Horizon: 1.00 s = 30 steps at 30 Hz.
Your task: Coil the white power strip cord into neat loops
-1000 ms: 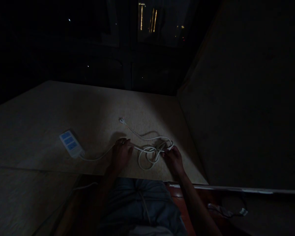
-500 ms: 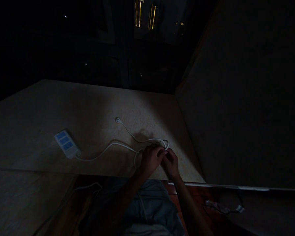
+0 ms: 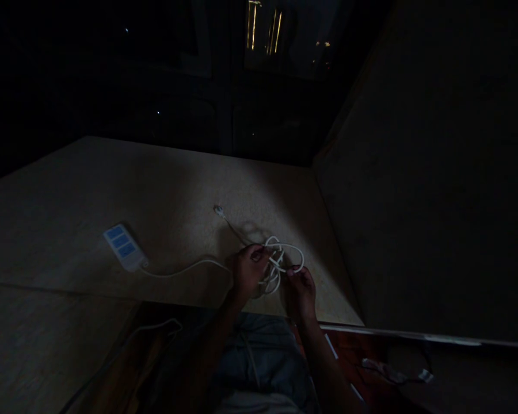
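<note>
Ledge [image 3: 164,184], pale and dimly lit, runs across the middle. Far left, low: second cord [image 3: 152,327], pale, near the ledge's front edge. Then power strip [image 3: 123,247], white with three blue panels, flat on the ledge, tilted. Its white cord [image 3: 205,261] runs right toward the hands. Plug [image 3: 218,211] lies on the ledge, beyond the left hand [image 3: 247,269]. That hand is half curled, small gap between thumb and forefinger, tips at the cord's loops; too dim to tell if it grips. Trousers [image 3: 263,345] below, grey-blue. Loops bunch between both hands, over the ledge near its front edge. Right hand [image 3: 301,287] pinches the rightmost loop, thumb and fingertips closed on it. Far right, below ledge level: pale crumpled item [image 3: 384,369], unclear.
</note>
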Available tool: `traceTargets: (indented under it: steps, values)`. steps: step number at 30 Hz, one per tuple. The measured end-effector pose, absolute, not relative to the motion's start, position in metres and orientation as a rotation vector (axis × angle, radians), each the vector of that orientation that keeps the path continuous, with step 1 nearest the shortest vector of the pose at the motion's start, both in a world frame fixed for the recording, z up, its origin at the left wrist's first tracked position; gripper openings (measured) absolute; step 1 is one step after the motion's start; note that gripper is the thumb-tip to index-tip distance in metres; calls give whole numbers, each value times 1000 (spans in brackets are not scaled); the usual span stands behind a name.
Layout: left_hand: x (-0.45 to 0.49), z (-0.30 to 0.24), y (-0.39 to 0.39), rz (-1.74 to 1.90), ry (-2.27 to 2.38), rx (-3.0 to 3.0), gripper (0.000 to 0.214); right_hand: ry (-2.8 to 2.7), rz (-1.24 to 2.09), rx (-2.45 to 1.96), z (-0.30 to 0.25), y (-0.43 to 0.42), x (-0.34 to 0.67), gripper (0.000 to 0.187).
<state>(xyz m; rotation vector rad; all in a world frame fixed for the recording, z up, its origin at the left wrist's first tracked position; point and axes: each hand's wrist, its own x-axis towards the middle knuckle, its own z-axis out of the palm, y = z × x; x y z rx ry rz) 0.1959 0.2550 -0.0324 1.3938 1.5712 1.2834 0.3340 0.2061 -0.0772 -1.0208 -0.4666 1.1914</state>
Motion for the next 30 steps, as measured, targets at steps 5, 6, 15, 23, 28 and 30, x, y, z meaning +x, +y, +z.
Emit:
traceTargets:
  steps: [5,6,15,23,28,30]
  values:
    - [188,-47,260,1360,1476,1160,15,-372,1284,-1040,-85,203,331,29]
    - [188,-50,261,1374,1457,1143,16,-400,1299,-1066,-85,203,335,28]
    - [188,-52,258,1405,1299,1139,29,-1392,590,-1442,-41,249,373,44]
    - [182,-56,254,1437,1315,1074,34,-2159,471,-1439,-5,287,360,27]
    - [173,-57,258,1490,1313,792,41,-1746,698,-1176,-11,271,368,24]
    - [171,-55,260,1510,1327,713,42,-1470,815,-1133,-23,265,373,22]
